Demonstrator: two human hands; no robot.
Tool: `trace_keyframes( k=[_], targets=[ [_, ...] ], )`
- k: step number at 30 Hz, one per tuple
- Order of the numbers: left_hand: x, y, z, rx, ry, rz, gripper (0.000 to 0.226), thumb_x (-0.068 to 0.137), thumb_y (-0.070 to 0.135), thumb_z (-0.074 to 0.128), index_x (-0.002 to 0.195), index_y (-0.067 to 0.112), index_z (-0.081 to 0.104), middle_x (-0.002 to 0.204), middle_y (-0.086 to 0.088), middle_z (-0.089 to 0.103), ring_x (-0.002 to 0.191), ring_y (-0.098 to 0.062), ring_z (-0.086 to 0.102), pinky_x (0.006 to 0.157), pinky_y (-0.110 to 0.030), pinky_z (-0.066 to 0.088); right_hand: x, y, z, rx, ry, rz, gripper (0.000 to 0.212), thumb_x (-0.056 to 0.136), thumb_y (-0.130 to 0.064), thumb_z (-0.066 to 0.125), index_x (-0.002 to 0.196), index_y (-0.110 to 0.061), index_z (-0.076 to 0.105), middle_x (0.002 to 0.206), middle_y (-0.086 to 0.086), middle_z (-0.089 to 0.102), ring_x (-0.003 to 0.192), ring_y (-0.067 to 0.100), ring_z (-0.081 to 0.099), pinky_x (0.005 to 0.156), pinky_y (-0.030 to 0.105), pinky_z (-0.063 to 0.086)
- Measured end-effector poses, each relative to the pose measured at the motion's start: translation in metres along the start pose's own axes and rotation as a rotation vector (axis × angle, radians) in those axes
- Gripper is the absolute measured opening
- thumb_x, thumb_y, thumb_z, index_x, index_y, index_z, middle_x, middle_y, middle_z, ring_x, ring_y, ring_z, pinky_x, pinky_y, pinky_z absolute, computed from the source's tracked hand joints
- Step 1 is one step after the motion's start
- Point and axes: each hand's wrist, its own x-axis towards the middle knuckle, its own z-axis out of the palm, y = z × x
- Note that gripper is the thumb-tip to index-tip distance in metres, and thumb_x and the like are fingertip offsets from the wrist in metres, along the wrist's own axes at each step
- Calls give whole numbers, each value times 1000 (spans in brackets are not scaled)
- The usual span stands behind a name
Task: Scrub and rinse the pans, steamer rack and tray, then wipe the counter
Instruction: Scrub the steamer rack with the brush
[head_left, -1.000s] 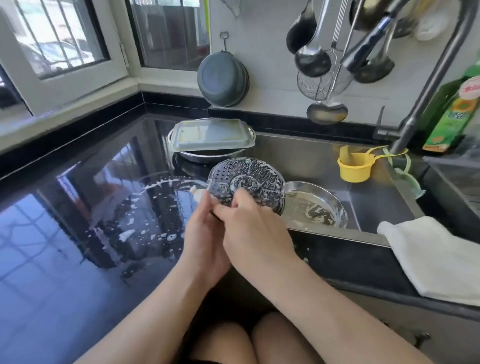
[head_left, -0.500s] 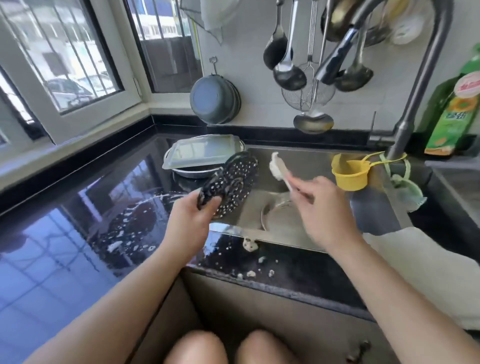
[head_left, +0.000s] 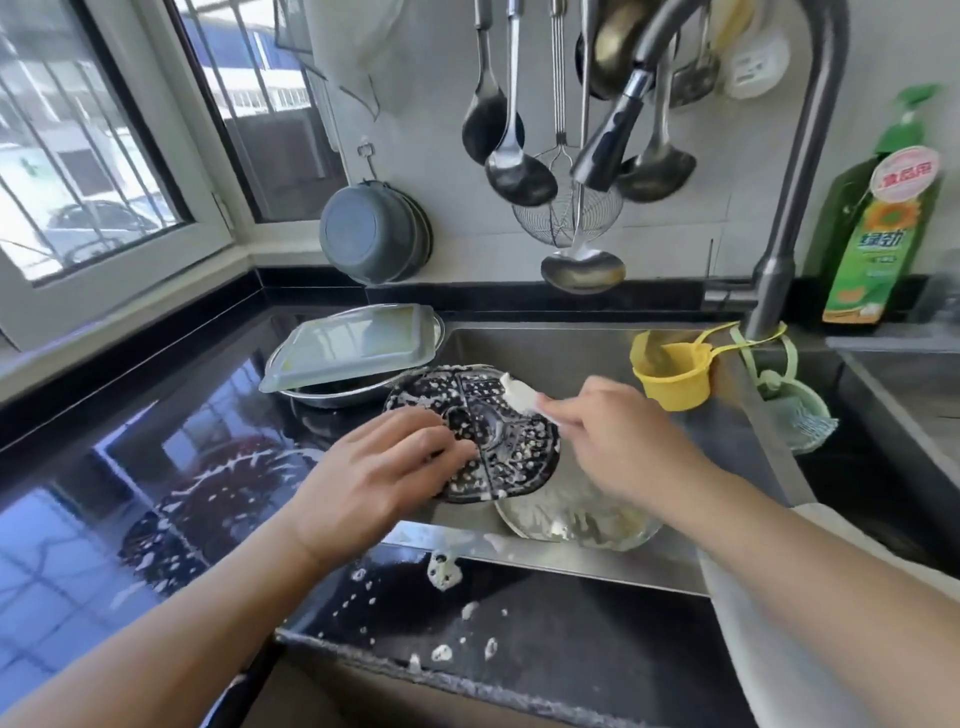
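Steamer rack (head_left: 493, 431): centre frame, soapy, tilted over the sink so suds drain. Your left hand (head_left: 379, 467) grips its near edge, steadying it. Your right hand (head_left: 618, 441) pinches the white brush (head_left: 519, 396), bristles on the rack's upper rim for scrubbing.

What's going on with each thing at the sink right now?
Round perforated metal steamer rack: soapy, tilted over the sink.
Left hand: grips the rack.
Right hand: pinches a white brush against the rack.
Round metal pan: in the sink, foamy.
Rectangular tray: resting on a metal bowl.
Black counter: foam-spattered.
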Motion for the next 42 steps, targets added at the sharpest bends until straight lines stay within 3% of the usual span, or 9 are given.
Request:
trace_keyframes(
  k=[8,17,21,24,27,32,35,39,42],
  targets=[
    [22,-10,35,-54,-101,167,21,105,7,55,117,2,72,99,-11,68,102,-33,66,94,-43,53,-7,40,22,152,-139,-17,33,105,-36,50,134,-46,61,83,-8,46,76,6,46,67,24,39],
    [53,-1,64,-52,-153,311,23,101,7,56,117,1,72,100,-10,70,100,-33,68,90,-47,54,-7,42,28,239,-162,155,38,101,-17,52,134,-34,65,114,6,70,90,22,60,74,31,49],
    [64,-9,61,-27,-99,259,20,103,5,56,112,0,73,94,-11,68,98,-33,69,87,-49,56,-15,44,24,304,-216,173,41,100,-14,53,134,-33,65,97,3,66,74,14,49,53,15,34],
    [63,2,66,-46,-128,302,19,102,4,56,109,0,73,94,-10,68,95,-33,69,84,-48,56,-9,47,24,247,-238,198,42,97,-12,55,131,-32,67,123,4,69,99,21,62,76,23,50],
    [67,2,66,-41,-95,255,20,104,7,55,109,1,73,94,-9,68,96,-32,69,84,-47,57,-6,41,26,276,-137,244,46,98,-15,54,140,-34,59,135,3,63,116,25,60,85,26,46],
    [63,-4,67,-35,-88,260,15,101,3,59,107,1,73,93,-10,67,93,-32,69,82,-47,56,-13,45,22,337,-251,217,30,96,-11,54,122,-11,70,85,4,67,65,8,43,51,24,31],
    [60,1,70,-70,-107,269,18,103,5,56,108,0,73,93,-10,68,94,-32,69,82,-47,56,-8,45,21,344,-126,233,33,99,-14,54,127,-22,70,72,-5,58,60,8,42,48,20,30],
    [67,0,70,-35,-109,301,16,102,5,57,107,2,72,93,-9,67,91,-32,69,79,-46,57,-7,33,24,268,-130,175,38,101,-20,54,134,-35,64,103,1,70,81,17,59,66,25,42],
    [64,-3,72,-15,-85,273,16,103,5,57,103,3,73,91,-8,66,89,-31,69,77,-45,57,-15,34,20,342,-257,192,34,101,-17,54,128,-31,70,72,-11,58,58,1,46,50,9,35]
  ],
)
